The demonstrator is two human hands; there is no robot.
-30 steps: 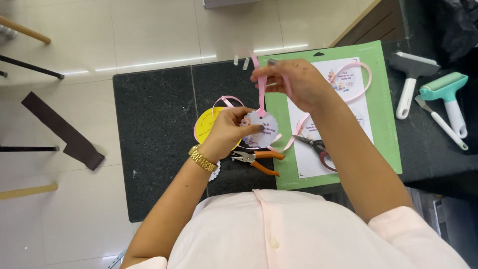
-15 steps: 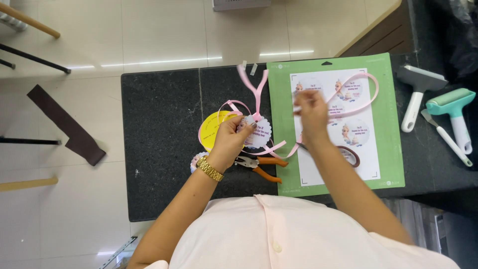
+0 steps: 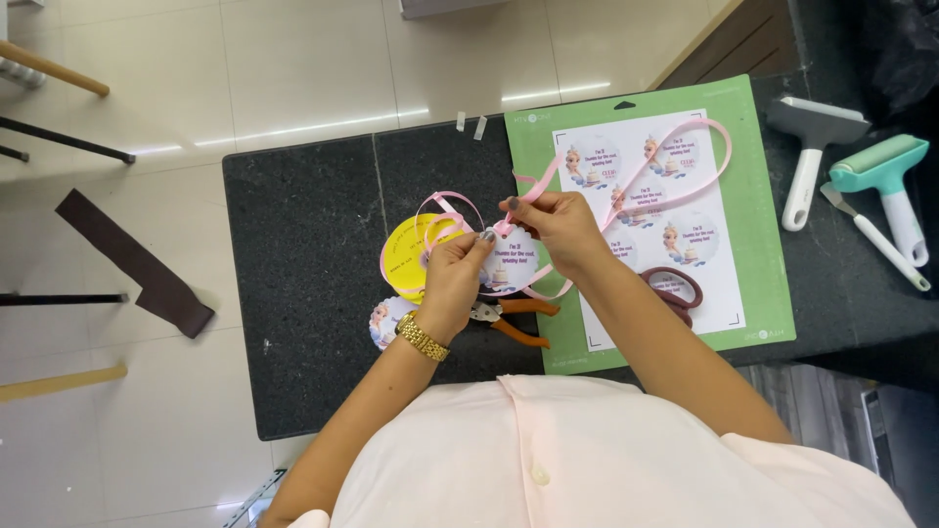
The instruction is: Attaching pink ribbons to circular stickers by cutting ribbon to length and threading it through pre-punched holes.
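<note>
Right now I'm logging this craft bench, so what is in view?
round scalloped paper tag: one, white, held in both hands
satin ribbon: one, pink, looping from tag across mat
ribbon spool: one, yellow, left of tag
orange-handled punch pliers: one, below tag
cutting mat: one, green, under sticker sheet
brayer roller: one, teal, far right
left hand: on tag
right hand: pinching ribbon
</note>
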